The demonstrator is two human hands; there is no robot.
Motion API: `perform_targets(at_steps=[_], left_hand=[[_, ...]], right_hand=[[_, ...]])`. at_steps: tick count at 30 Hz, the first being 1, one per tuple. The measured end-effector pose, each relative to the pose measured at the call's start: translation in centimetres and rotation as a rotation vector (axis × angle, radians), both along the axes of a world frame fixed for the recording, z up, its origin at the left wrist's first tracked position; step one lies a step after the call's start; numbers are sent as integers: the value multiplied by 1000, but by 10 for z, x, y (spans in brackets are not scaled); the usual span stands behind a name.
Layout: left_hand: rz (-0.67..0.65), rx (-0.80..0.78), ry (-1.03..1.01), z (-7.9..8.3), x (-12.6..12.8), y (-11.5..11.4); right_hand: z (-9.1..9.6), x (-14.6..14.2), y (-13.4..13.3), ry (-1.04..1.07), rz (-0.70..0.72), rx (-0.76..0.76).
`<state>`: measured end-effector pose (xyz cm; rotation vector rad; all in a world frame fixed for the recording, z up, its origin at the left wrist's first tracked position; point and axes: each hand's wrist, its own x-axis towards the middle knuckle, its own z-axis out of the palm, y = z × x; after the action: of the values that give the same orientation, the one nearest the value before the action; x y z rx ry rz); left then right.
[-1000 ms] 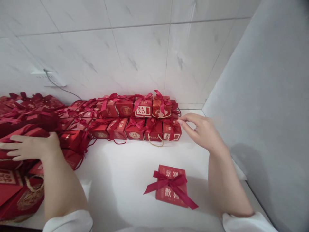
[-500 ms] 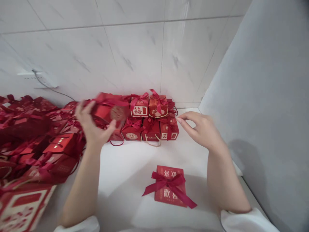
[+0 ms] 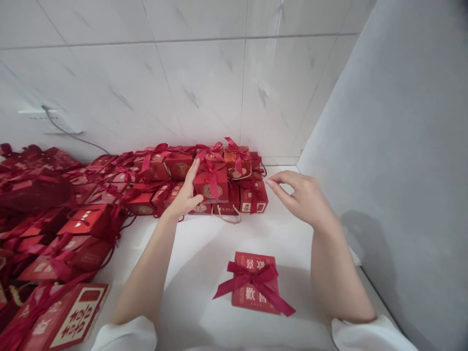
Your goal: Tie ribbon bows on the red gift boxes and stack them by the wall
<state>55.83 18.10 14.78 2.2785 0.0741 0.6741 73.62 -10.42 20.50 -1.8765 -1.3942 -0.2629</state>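
My left hand [image 3: 185, 194] grips a small red gift box [image 3: 211, 181] with a ribbon bow and holds it on top of the front row of stacked red boxes [image 3: 252, 199] against the wall. My right hand [image 3: 302, 197] hovers just right of that row, fingers loosely curled and apart, holding nothing. A flat red box with a dark red bow [image 3: 256, 286] lies on the white table [image 3: 190, 273] between my forearms.
A large heap of red ribboned boxes [image 3: 62, 214] covers the left side of the table. A flat red and cream card box [image 3: 69, 319] lies at the lower left. A tiled wall runs behind, a grey panel [image 3: 395, 161] on the right. A socket with cable [image 3: 54, 119] sits on the wall.
My left hand left the heap on the left, picked up a red box and carried it right onto the stacked row. My right hand stayed almost still.
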Motion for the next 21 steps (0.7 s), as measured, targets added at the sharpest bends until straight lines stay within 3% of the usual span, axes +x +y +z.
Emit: perform_targets(at_steps=[5,10,15,18,21], left_hand=[[85,-44,-50,-10,-1,0],[77,-119,-18,-17,0,1],[173,-106,-14,-25,-1,6],[187,-94,46,-20,-6,6],[244,-42,148,-4,-15,3]], right_hand=[[1,-1,1,8,17,-26],[-1,0,4,16,18,-57],[-4,0,10,17,38,-128],[-2,-1,10,59,62,-177],[1,-10,4,150,194,-346]])
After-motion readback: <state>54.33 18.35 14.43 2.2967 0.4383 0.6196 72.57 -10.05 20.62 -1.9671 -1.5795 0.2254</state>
